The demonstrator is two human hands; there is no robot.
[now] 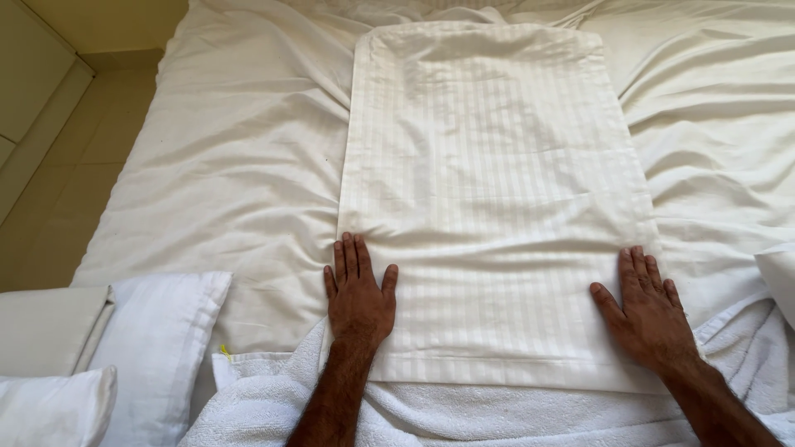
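pressing flat, open left hand (358, 295) and right hand (648, 308) on striped pillowcase (489, 199), grip on nothing, white towel (464, 418) beneath

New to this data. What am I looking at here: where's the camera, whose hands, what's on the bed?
There is one picture, taken by a camera worn on a person's head, looking down at their own two bare hands. No machine is involved. The left hand and the right hand lie flat, palms down, on the near corners of a white striped pillowcase, holding nothing. The pillowcase is spread flat on a bed covered by a wrinkled white sheet. A white towel lies at the near edge, partly under the pillowcase. White pillows sit at lower left.
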